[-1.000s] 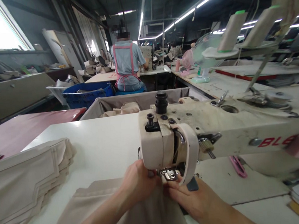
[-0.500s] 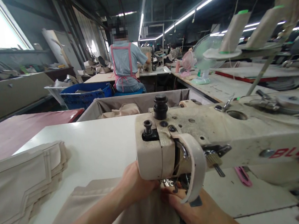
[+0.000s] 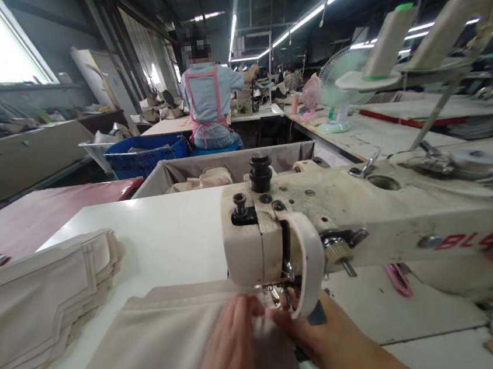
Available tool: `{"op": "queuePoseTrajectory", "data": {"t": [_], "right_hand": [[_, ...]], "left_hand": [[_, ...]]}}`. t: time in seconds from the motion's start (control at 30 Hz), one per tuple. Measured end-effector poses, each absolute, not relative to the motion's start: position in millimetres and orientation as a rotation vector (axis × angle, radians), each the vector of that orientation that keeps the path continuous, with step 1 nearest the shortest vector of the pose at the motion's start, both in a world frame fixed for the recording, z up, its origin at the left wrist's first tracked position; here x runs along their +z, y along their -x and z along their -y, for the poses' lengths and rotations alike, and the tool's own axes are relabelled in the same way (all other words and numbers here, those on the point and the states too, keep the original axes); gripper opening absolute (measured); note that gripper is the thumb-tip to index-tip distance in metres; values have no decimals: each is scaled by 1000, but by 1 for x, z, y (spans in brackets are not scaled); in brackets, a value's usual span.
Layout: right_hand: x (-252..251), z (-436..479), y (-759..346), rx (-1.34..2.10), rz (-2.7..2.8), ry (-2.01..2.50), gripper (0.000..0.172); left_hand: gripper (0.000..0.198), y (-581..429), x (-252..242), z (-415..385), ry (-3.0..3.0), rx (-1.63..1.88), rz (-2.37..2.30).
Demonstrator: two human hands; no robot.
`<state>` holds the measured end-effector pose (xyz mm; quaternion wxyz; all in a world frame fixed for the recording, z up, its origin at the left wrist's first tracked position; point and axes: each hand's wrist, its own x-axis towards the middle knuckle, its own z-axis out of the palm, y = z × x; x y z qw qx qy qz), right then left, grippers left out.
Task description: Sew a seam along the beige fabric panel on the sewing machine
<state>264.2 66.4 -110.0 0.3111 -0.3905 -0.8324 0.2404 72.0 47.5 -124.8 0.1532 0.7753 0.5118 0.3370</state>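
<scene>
A beige fabric piece (image 3: 158,346) lies on the white table under the head of a cream sewing machine (image 3: 346,215). My left hand (image 3: 237,350) is blurred and presses on the fabric just in front of the presser foot (image 3: 280,295). My right hand (image 3: 319,335) rests on the fabric edge right beside the foot, fingers pinching the cloth. Both hands touch each other near the needle.
A stack of folded beige pieces (image 3: 34,306) sits at the left. Behind the table is a cloth-lined bin (image 3: 227,166) with beige pieces, then a blue crate (image 3: 146,154). A person in a pink apron (image 3: 209,103) sits ahead. Thread cones (image 3: 385,41) and a fan (image 3: 337,90) stand at right.
My left hand has pulled back toward me from beside the machine head and now lies over the fabric. The fabric has shifted further under the foot.
</scene>
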Motion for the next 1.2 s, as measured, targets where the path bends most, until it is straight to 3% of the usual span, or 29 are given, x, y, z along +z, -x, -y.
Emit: {"op": "queuePoseTrajectory", "data": {"t": [0.07, 0.13, 0.2, 0.3, 0.37, 0.53, 0.67, 0.83, 0.97, 1.1, 1.2], "right_hand": [[-112, -60, -265, 738, 2157, 1038, 28], [-119, -50, -265, 922, 2017, 1112, 27], [-128, -38, -263, 1342, 1648, 1199, 30], [-137, -22, -257, 1824, 1050, 1153, 56], [-137, -17, -252, 1862, 889, 1142, 63], [-123, -16, -247, 1890, 771, 1114, 47], [-118, -17, -249, 1973, 827, 1077, 42], [-124, -16, -248, 1867, 936, 1174, 47], [-129, -15, -243, 1813, 979, 1244, 35], [-124, -12, -238, 1893, 927, 1208, 23], [-117, -7, -236, 1943, 871, 1200, 30]], "left_hand": [[61, -75, -129, -30, -2084, 872, -1454], [52, -77, -129, -24, -1984, 802, -1447], [45, -76, -128, -25, -1923, 783, -1400], [39, -72, -125, -29, -1946, 806, -1330], [33, -69, -124, -29, -1980, 815, -1292], [15, -67, -126, -24, -2207, 933, -1160], [24, -68, -129, -19, -2446, 961, -1155], [11, -69, -123, -16, -2178, 969, -1201], [16, -70, -121, -15, -2011, 1040, -1314], [14, -70, -127, -13, -2461, 1163, -1223], [17, -70, -128, -12, -2653, 1142, -1024]]}}
